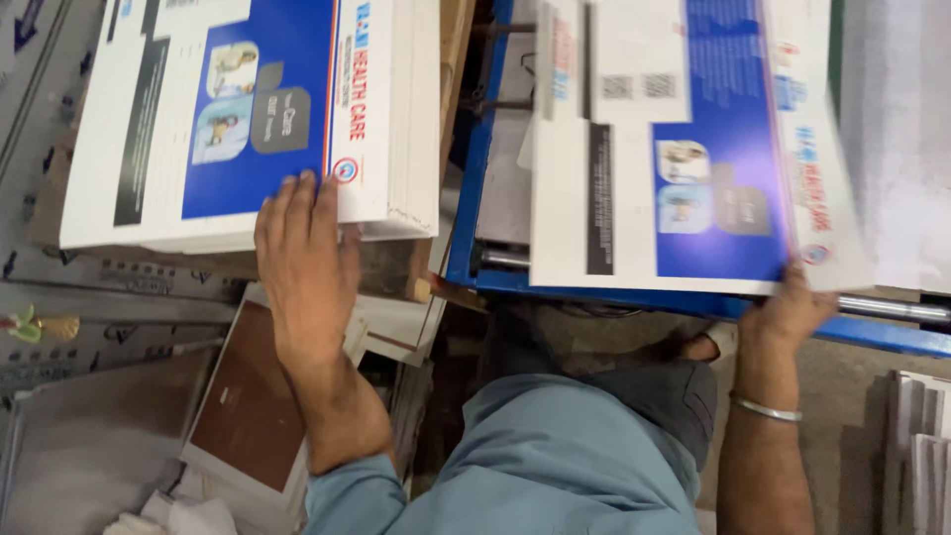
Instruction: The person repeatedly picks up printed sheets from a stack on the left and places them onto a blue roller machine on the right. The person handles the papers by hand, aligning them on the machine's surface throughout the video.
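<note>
On the blue machine bed, your right hand pinches a printed sheet; your left hand lies flat and open on the sheet stack. Pull unevenly and that sheet could crease.

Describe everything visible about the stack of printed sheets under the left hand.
The stack of printed sheets is a thick pile of flat white card, edges roughly squared, lying level on a brown board. The top sheet bears a large blue panel, small photos, a grey box, a black strip and red lettering. The left hand rests palm down on its near edge, fingers spread over the blue and white print.
</note>
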